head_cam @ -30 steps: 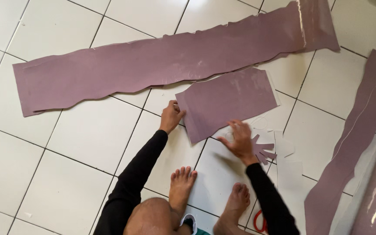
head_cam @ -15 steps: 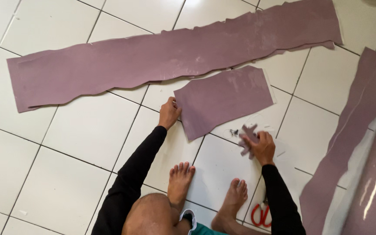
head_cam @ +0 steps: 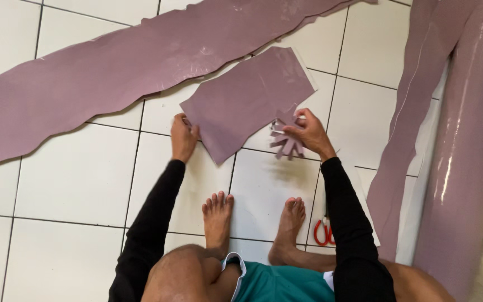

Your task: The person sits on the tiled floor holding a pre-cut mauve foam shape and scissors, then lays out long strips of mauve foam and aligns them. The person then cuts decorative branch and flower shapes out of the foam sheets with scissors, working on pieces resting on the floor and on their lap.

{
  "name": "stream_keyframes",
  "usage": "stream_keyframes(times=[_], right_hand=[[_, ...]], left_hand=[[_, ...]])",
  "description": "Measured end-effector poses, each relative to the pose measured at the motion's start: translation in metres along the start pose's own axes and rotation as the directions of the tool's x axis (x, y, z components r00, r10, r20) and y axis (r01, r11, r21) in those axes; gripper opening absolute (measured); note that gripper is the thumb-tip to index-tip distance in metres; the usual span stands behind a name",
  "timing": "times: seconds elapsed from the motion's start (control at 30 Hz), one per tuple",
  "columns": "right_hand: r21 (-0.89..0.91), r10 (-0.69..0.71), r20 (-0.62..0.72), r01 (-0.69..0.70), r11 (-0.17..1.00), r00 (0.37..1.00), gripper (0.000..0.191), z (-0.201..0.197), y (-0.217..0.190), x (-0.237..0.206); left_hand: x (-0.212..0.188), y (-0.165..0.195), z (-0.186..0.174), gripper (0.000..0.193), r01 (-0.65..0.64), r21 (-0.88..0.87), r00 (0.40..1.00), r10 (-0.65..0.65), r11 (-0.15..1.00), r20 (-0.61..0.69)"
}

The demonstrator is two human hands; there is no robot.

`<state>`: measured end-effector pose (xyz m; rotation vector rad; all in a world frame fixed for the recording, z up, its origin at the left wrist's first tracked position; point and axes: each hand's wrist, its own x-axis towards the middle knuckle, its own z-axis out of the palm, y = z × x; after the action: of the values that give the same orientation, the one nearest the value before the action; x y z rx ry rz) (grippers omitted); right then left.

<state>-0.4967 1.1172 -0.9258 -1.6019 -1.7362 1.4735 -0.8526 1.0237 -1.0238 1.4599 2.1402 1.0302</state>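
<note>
A mauve rectangular sheet (head_cam: 247, 98) lies flat on the white tiled floor (head_cam: 79, 179) in front of me. My left hand (head_cam: 183, 137) presses on its near left corner. My right hand (head_cam: 307, 132) is raised just off the sheet's right edge and grips a small mauve cutout with finger-like strips (head_cam: 287, 144), which hangs below my fingers. Both arms are in black sleeves. My bare feet rest on the tiles below the sheet.
A long wavy mauve strip (head_cam: 113, 72) stretches across the floor beyond the sheet. A thick roll of the same glossy material (head_cam: 465, 151) runs along the right side, with another strip (head_cam: 403, 140) beside it. Red-handled scissors (head_cam: 323, 232) lie by my right foot.
My right hand has gathered the small cutout off the floor and lifted it beside the sheet. My left hand has stayed on the sheet's corner. The camera has shifted closer.
</note>
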Motion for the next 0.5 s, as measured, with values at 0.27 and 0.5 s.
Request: stream_keyframes(times=[0.27, 0.5], right_hand=[[-0.044, -0.151, 0.006, 0.151, 0.988, 0.989, 0.056, 0.068, -0.054, 0.000], [-0.259, -0.297, -0.108, 0.261, 0.930, 0.949, 0.063, 0.078, -0.045, 0.006]], left_hand=[[-0.045, 0.068, 0.029, 0.055, 0.436, -0.681, 0.782, 0.127, 0.589, 0.611], [-0.051, 0.068, 0.003, 0.052, 0.599, -0.679, 0.698, 0.138, 0.424, 0.703]])
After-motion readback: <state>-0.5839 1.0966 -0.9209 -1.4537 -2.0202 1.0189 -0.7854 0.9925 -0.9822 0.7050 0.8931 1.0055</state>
